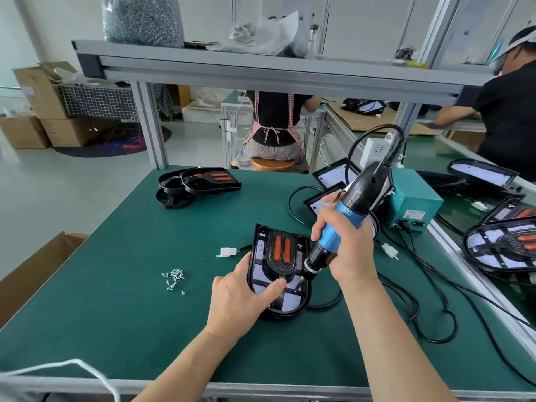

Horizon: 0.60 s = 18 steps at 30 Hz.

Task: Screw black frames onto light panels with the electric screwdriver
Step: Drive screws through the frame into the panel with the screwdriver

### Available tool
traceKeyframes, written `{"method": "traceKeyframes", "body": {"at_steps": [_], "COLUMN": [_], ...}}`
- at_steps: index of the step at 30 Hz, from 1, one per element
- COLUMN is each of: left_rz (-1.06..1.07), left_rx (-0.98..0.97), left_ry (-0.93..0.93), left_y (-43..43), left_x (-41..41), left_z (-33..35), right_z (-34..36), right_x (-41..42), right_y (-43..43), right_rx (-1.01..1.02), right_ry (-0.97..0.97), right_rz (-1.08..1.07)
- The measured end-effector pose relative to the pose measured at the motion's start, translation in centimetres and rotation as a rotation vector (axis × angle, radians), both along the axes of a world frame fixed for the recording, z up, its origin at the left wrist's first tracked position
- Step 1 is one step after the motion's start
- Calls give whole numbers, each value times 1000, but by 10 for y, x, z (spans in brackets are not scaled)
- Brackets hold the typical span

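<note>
Seemingly driving a screw at the right rim of the black frame point(282, 253) on the light panel point(259, 281), middle of the bench point(116, 314); gripping that panel with left hand point(243, 297), electric screwdriver point(348, 210) with right hand point(346, 246); next, probably fetching another from the loose screws point(174, 278).

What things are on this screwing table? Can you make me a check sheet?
Surface: green table mat, with the work near its middle.
Job's things: black frame sits on the light panel; electric screwdriver points down at the frame's right edge; spare black frames stacked at the far side.
Clutter: loose screws in a small heap left of the panel.
Grippers: left hand holds the panel's left edge, thumb on top; right hand grips the screwdriver.
Cables: black cables loop over the right side near a teal power box; white connector beside the panel.
Surroundings: overhead shelf, cardboard boxes, two other people working.
</note>
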<state>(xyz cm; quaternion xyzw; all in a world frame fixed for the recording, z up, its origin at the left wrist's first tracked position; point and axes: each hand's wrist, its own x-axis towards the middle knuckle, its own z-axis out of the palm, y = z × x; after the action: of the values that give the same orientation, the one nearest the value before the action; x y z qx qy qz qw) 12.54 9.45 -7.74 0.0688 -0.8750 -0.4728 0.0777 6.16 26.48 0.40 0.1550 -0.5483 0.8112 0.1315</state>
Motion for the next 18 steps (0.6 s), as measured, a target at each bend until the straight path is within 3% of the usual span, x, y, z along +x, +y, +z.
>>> {"method": "traceKeyframes", "body": {"at_steps": [4, 8, 12, 15, 18], "left_rz": [-6, -18, 173, 340, 315], "left_rx": [-15, 0, 3, -64, -185], "left_ry": [12, -2, 129, 216, 154], "left_y": [1, 1, -13, -53, -106], "left_x": [1, 3, 15, 25, 31], "left_z": [2, 3, -1, -3, 2], "right_z": [17, 25, -1, -31, -61], "right_x": [-2, -2, 7, 13, 17], "right_y": [4, 19, 43, 58, 64], "right_rx": [-63, -263, -542, -582, -610], "right_ry": [8, -112, -348, -433, -458], "right_rz": [-109, -273, -340, -374, -380]}}
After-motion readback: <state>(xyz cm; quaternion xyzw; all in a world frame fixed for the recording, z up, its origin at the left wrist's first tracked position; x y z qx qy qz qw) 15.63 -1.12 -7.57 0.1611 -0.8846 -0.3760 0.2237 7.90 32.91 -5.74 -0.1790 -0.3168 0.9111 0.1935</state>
